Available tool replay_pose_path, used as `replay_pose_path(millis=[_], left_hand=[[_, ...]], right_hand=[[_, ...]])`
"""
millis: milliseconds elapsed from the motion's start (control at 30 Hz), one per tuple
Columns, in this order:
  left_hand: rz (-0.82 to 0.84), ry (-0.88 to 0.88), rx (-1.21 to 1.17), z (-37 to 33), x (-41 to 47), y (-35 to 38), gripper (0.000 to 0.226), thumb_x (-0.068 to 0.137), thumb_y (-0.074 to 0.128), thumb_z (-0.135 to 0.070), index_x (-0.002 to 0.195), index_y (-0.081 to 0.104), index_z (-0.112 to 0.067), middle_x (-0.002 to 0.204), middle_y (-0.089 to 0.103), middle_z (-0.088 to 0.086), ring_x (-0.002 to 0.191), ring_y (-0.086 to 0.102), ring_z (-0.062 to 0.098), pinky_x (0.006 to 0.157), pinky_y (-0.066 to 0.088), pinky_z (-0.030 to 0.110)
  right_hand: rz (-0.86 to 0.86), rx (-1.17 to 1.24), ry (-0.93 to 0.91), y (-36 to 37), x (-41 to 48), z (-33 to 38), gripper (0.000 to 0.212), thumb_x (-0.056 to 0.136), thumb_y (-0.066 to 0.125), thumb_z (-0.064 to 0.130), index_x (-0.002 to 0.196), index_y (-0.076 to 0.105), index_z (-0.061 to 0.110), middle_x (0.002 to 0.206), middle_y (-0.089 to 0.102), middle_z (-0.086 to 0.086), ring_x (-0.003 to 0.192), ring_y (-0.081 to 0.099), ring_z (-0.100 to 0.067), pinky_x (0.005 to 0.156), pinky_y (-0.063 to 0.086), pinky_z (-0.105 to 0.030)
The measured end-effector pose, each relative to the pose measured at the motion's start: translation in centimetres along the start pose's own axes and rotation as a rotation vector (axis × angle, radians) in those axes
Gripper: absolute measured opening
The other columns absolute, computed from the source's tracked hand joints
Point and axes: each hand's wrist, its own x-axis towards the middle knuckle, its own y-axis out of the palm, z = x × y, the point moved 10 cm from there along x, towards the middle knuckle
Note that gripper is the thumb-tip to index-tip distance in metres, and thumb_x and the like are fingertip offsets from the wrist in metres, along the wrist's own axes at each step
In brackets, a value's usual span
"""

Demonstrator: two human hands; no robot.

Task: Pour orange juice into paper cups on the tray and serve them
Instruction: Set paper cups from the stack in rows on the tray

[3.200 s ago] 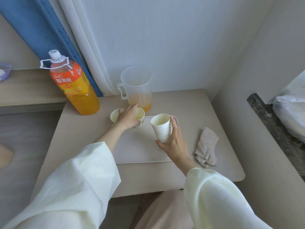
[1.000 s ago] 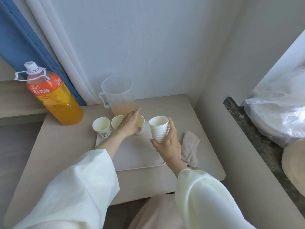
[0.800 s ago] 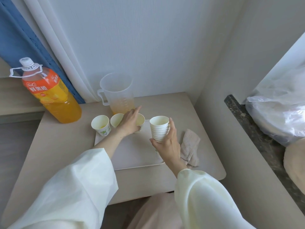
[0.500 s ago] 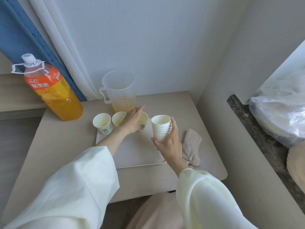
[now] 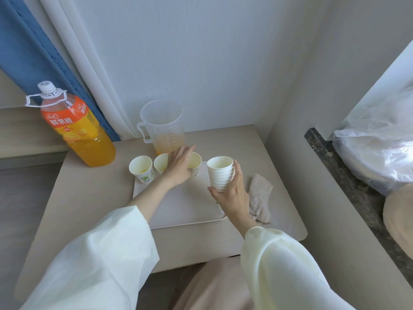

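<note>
A pale tray (image 5: 185, 206) lies on the beige table. Along its far edge stand three paper cups: a left cup (image 5: 141, 168), a middle cup (image 5: 161, 163) and a right cup (image 5: 196, 161). My left hand (image 5: 178, 166) rests over the middle and right cups, fingers closed around the right one. My right hand (image 5: 232, 193) holds a stack of paper cups (image 5: 220, 173) above the tray's right side. Behind the cups stands a clear plastic jug (image 5: 164, 128) with a little orange juice at its bottom. A big orange juice bottle (image 5: 76, 128) stands capped at the far left.
A beige cloth (image 5: 260, 195) lies crumpled on the table right of the tray. A wall rises right of the table, with a dark stone ledge (image 5: 348, 184) and a plastic bag (image 5: 375, 153) beyond. Blue and white curtains (image 5: 67, 52) hang behind.
A third cup now stands on the tray compared with 3.2 s ago. Over the last second both hands have stayed almost still; only the camera shifts slightly.
</note>
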Motion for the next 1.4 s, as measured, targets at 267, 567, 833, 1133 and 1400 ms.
replay_pose_path(millis=[267,567,833,1133,1400], left_hand=[[0.202,-0.175,-0.637,-4.2,-5.0,-1.0,0.057,0.086,0.069,-0.039,0.136,0.049,-0.020,0.133,0.052,-0.004,0.123,0.047,0.009,0.092,0.042,0.021],[0.239,-0.189,-0.693,-6.3,-9.3,-0.6,0.062,0.067,0.080,-0.044,0.118,0.049,-0.023,0.119,0.053,-0.006,0.117,0.050,0.010,0.095,0.040,0.023],[0.169,-0.289,-0.805,-7.4,-9.6,-0.7,0.077,0.063,0.080,-0.044,0.123,0.037,-0.021,0.117,0.050,0.000,0.108,0.051,0.012,0.087,0.041,0.025],[-0.099,-0.235,-0.617,-6.1,-3.5,-4.7,0.072,0.078,0.066,-0.010,0.138,0.027,-0.018,0.137,0.034,0.002,0.127,0.039,0.021,0.101,0.038,0.032],[-0.004,-0.100,-0.098,-7.2,1.3,0.7,0.080,0.074,0.074,-0.030,0.139,0.030,-0.020,0.144,0.044,-0.003,0.134,0.036,0.021,0.107,0.017,0.040]], right_hand=[[0.110,-0.168,-0.005,-0.2,-2.7,1.5,0.098,0.074,0.076,0.039,0.150,0.015,0.026,0.131,0.043,0.000,0.116,0.051,-0.023,0.075,0.050,-0.036],[0.198,-0.287,-0.081,-1.7,-5.4,2.2,0.099,0.075,0.074,0.041,0.150,0.010,0.031,0.134,0.041,0.004,0.120,0.047,-0.017,0.077,0.051,-0.035],[0.198,-0.289,-0.122,-3.3,-5.7,1.6,0.096,0.074,0.075,0.041,0.147,0.015,0.032,0.131,0.042,0.008,0.116,0.049,-0.016,0.070,0.049,-0.032],[0.063,-0.096,-0.005,-6.3,-3.9,-2.2,0.095,0.078,0.073,0.038,0.151,0.013,0.023,0.140,0.037,0.002,0.122,0.044,-0.020,0.078,0.042,-0.031],[-0.008,0.032,0.006,-6.3,-1.4,-3.7,0.096,0.079,0.073,0.032,0.151,0.010,0.022,0.150,0.028,0.007,0.134,0.032,-0.012,0.086,0.035,-0.024]])
